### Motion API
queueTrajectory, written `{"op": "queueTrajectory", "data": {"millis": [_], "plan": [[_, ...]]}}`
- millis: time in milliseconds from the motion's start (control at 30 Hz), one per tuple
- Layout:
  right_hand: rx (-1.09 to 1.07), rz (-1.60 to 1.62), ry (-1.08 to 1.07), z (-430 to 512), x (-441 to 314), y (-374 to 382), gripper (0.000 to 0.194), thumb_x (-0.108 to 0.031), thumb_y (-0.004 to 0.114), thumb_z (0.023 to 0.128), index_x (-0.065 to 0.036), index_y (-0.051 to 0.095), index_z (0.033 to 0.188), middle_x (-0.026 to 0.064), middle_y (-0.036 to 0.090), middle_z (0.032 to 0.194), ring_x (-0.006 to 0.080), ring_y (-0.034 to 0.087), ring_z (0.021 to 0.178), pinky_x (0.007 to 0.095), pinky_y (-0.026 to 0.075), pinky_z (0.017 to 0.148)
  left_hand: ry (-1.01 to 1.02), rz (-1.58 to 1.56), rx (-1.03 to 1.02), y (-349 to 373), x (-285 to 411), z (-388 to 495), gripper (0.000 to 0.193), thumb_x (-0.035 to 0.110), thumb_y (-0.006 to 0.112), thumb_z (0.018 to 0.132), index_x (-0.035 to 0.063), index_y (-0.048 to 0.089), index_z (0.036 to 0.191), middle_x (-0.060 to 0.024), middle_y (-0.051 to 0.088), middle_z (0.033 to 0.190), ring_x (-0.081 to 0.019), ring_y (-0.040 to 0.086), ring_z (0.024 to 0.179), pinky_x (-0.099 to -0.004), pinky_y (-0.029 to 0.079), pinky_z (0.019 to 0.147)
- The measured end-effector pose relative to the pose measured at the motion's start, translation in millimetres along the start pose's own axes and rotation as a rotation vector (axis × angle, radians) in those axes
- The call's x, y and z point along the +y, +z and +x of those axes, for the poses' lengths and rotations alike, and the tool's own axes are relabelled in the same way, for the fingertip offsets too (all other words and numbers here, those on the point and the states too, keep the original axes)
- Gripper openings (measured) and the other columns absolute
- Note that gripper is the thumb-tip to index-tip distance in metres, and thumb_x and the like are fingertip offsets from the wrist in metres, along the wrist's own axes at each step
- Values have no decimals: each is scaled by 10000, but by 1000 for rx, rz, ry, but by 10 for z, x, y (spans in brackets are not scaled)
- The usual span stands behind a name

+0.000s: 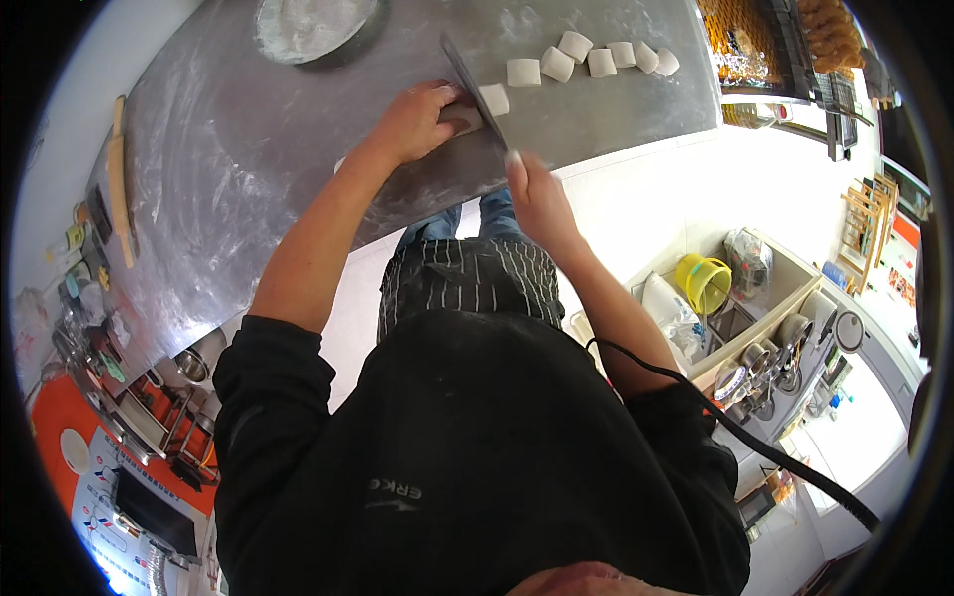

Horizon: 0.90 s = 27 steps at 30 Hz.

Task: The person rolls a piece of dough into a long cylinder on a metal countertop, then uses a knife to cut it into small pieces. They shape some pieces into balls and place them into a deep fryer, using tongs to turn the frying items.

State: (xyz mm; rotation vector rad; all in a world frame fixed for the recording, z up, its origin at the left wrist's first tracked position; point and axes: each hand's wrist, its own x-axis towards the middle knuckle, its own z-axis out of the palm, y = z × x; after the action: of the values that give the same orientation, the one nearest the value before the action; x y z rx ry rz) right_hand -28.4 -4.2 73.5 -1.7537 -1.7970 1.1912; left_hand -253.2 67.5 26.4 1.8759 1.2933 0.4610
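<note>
My right hand [538,197] grips the handle of a knife [477,93], its blade seen nearly edge-on across the metal worktable [596,134]. Close to the left of the blade, my left hand [425,123] holds a roll of pale dough [468,119], its fingers and thumb on it. Most of the roll lies hidden under my hand and forearm; a bit of white shows behind the wrist. Just right of the blade sits a cut dough piece [495,99]. Farther right, several more dough pieces [557,65] lie in an uneven row.
A round mound of flour or floured dough [313,26] is at the table's far side. A wooden rolling pin [119,182] lies along the left end. Racks of browned food [745,45] stand at the far right. Behind on the right are a yellow bucket [703,283] and hanging metal pots [791,331].
</note>
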Motion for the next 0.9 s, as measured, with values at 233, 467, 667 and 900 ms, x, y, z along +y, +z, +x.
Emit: {"op": "queueTrajectory", "data": {"millis": [233,467,667,900], "plan": [[28,227,138,124,-65,-111,399,-383,474,1087,-13,563,967,250,640,800,467,616,773,506,478,700,-133,-257,-16,-142,-210,-326,331,129,734,886,63,679,1206,-106,657,1207,-293,671,1063,-373,536,970],[-110,148,216,-430,-310,-35,395,-399,450,1100,-27,542,1005,264,621,788,508,597,778,525,470,686,-64,-161,7,-97,-264,-334,270,119,710,896,69,688,1160,-101,659,1203,-323,652,1101,-411,534,975],[-142,70,139,-701,-284,-19,326,-339,455,1095,-27,523,1031,307,631,837,561,591,838,583,450,688,-34,-156,-14,-134,-252,-301,289,105,697,908,56,688,1192,-128,670,1209,-335,664,1110,-419,536,973],[-96,-26,166,-365,-209,191,385,-377,441,1095,-17,575,1086,317,651,889,562,601,874,588,462,716,-33,-78,-36,-170,-199,-268,332,128,700,902,38,685,1222,-136,689,1201,-320,672,1136,-414,522,998]]}}
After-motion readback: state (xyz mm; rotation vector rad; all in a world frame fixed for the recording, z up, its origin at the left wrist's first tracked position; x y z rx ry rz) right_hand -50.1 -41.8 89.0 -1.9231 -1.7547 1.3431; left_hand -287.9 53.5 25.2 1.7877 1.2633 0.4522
